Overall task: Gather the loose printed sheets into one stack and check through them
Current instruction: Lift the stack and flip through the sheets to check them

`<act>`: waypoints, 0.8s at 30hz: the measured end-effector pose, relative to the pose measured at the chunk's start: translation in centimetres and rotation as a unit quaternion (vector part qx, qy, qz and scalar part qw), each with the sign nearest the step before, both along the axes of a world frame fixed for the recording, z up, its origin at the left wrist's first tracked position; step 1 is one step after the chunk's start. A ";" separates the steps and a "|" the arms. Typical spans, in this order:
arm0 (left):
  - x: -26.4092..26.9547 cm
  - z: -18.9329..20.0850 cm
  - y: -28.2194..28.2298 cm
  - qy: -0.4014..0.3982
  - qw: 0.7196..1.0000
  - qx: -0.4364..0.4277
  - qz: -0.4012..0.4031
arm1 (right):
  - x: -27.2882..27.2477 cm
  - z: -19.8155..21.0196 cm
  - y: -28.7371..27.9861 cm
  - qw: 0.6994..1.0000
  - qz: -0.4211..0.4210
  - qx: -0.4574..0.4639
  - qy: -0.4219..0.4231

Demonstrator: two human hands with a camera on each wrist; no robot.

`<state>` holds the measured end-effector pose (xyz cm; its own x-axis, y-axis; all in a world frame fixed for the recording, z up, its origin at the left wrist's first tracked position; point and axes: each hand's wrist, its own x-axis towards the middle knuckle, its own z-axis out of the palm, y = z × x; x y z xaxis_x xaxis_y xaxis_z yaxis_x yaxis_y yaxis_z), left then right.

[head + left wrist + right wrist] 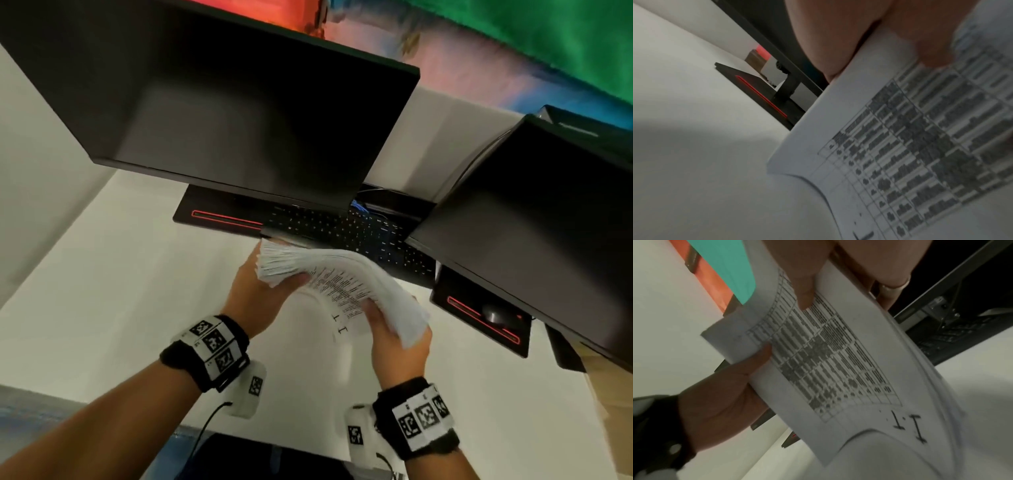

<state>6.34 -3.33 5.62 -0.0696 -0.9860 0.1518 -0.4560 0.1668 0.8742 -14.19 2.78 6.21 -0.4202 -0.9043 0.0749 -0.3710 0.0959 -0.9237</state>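
Note:
A thick stack of printed sheets (pixel 346 270) is held in the air above the white desk (pixel 113 291), bowed into an arch. My left hand (pixel 263 294) grips its left end, where the page edges fan out. My right hand (pixel 390 329) grips the right end, thumb on top. The bottom page shows a printed table and a handwritten "I.I". In the left wrist view my thumb (pixel 925 42) presses on the table-printed sheet (pixel 900 146). The right wrist view shows my right thumb (pixel 804 288) on the stack (pixel 828 361) and my left hand (pixel 729 386) holding the other end.
A dark monitor (pixel 222 102) hangs over the desk's middle, and a second monitor (pixel 548 222) stands at the right. A black keyboard (pixel 342 229) lies just behind the stack. Monitor bases with red strips (pixel 226 217) sit at the back. A mouse (pixel 496 313) lies at the right.

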 end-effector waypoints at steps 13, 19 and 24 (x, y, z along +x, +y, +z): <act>1.2 1.6 1.1 0.250 0.965 -0.029 -0.067 | -0.7 1.9 0.5 0.984 0.003 -0.072 -0.160; 0.0 3.4 0.6 0.252 0.965 -0.073 0.005 | -0.3 2.9 0.3 0.977 -0.005 -0.141 -0.157; 0.0 3.6 0.4 0.250 0.966 -0.052 0.032 | -0.1 3.0 -0.1 0.971 -0.038 -0.148 -0.183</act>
<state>6.39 -2.96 9.27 0.0980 -0.9633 0.2498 0.0073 0.2517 0.9678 -14.33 2.67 9.23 -0.5315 -0.8319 0.1598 -0.0147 -0.1795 -0.9836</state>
